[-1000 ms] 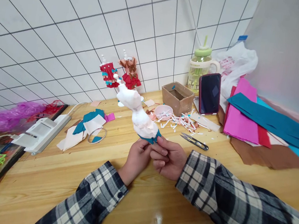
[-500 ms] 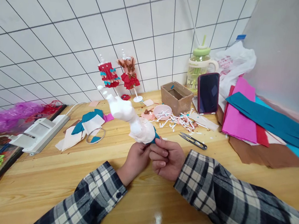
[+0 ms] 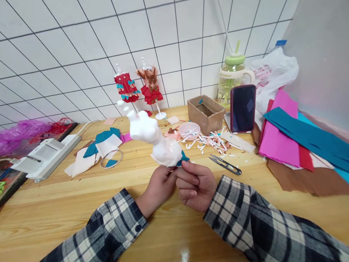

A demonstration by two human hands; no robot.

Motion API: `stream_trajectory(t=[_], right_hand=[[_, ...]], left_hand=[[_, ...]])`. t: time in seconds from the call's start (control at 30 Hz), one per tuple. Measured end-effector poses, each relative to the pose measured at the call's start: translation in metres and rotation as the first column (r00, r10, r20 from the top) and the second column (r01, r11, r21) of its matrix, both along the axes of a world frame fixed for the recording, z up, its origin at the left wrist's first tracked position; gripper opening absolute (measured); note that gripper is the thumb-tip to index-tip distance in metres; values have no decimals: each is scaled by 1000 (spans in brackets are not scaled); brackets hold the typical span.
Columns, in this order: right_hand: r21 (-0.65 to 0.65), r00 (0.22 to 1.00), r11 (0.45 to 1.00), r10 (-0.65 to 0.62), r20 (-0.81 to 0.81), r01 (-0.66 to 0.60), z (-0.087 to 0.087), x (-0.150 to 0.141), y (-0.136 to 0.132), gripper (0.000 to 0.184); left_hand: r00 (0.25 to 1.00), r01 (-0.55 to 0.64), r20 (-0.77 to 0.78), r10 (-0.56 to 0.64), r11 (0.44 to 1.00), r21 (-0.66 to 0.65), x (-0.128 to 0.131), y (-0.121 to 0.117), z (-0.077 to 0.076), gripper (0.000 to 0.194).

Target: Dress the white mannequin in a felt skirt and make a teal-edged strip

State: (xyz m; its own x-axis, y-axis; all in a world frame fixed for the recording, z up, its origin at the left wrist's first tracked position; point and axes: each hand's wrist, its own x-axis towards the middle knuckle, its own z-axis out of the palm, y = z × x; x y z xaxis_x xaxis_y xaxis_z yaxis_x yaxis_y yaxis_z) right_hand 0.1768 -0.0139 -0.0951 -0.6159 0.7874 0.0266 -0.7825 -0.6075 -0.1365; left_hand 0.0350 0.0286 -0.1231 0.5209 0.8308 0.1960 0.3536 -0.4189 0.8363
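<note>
White dress form (image 3: 145, 128): left hand (image 3: 157, 190) closed on its lower end; right hand (image 3: 199, 186) pinching teal piece (image 3: 183, 158) there

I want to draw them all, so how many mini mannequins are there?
3: a white mannequin held over the table, plus a red-and-blue mannequin and, right of it, a red-and-brown mannequin near the tiled wall. Any hidden ones I can't see.

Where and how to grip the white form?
Probably at the waist of the white form, from the left: it narrows there between bust and hips, the form tilts left, and the right hand pinches the teal piece at its lower end.
</note>
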Motion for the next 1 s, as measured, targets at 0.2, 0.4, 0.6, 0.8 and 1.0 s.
stream_trajectory(t=[0.2,0.4,0.6,0.8,1.0], right_hand=[[23,1000,1000,7,-6,-7,0,1,0,34],[-4,999,999,-38,4,38,1,1,-1,32],[-41,993,995,-93,77,96,1,-1,1,43],[-96,968,970,-208,140,222,2,-2,2,47],[-103,958,961,-240,157,258,4,-3,1,44]], left_hand=[[999,-29,36,28,999,30,-3,0,-3,19],[999,-35,7,35,999,27,-4,2,-8,19],[998,-19,-60,24,997,70,-3,1,-4,21],[994,19,-111,-8,995,100,-1,-2,7,23],[995,43,-92,-34,993,106,-2,-1,4,21]])
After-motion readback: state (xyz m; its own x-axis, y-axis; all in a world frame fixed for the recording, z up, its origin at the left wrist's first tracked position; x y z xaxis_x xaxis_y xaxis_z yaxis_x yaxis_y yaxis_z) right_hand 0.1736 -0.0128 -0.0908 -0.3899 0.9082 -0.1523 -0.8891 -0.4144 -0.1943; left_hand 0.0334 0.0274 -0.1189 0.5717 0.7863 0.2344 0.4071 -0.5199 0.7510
